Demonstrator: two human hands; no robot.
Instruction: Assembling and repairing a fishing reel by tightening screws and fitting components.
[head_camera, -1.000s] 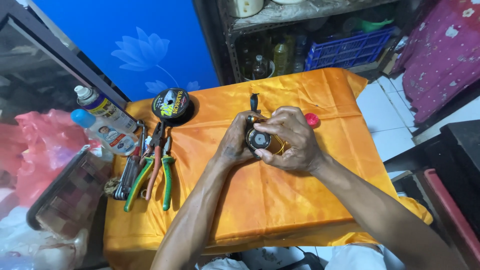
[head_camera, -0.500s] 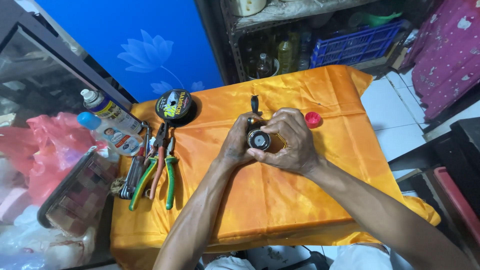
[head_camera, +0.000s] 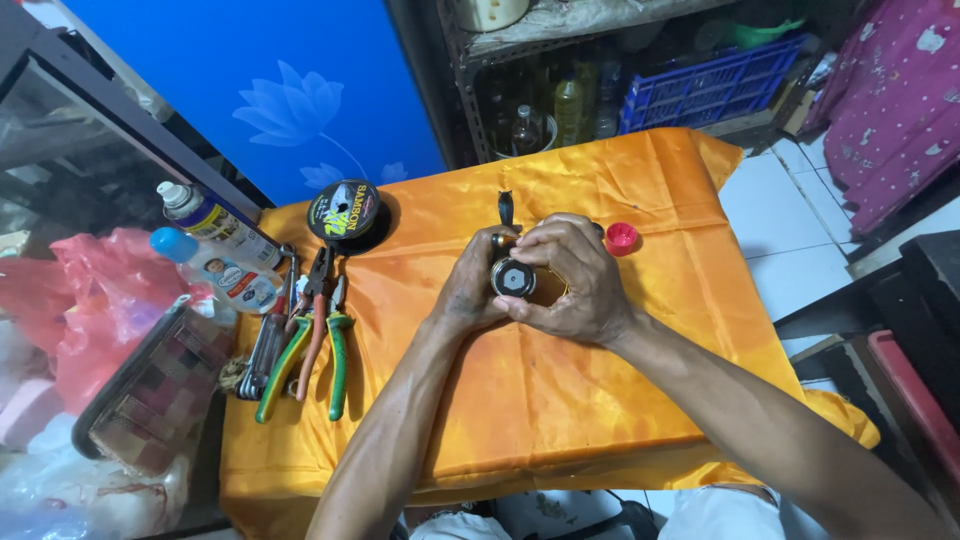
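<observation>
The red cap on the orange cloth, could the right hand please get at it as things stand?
Probably yes. The red cap lies bare on the cloth just beside the right hand with nothing between them, but both hands are clasped on the small round metal part, so it must let go first.

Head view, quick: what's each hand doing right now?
Left hand: closed on the small round black-and-silver metal part.
Right hand: closed on the same part from above.

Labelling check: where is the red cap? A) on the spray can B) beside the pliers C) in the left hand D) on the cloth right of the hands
D: the red cap lies on the orange cloth just right of the right hand, apart from the pliers.
</observation>
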